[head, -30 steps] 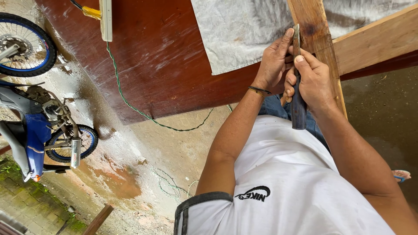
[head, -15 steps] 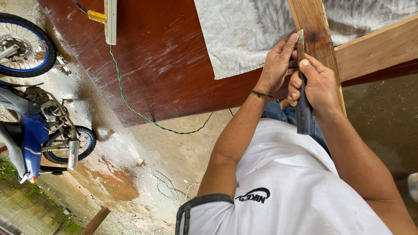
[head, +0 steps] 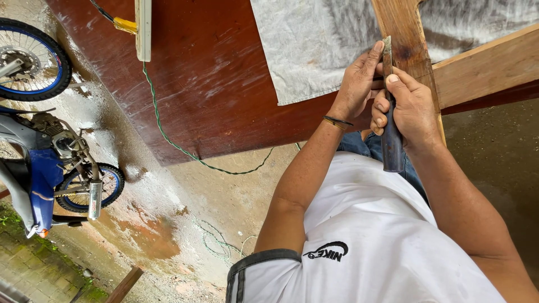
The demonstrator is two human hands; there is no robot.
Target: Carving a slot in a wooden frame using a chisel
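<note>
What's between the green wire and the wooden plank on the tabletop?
Head view: a grey cloth lies on the tabletop between the green wire and the plank; the left hand rests at its edge.

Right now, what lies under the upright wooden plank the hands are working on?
Under the wooden plank lies a grey cloth spread on the dark red tabletop, and a second wooden beam meets it. Both hands and the chisel cover its lower part.

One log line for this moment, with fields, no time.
right hand: grips chisel | left hand: steadies blade | blade on: wooden plank
</note>
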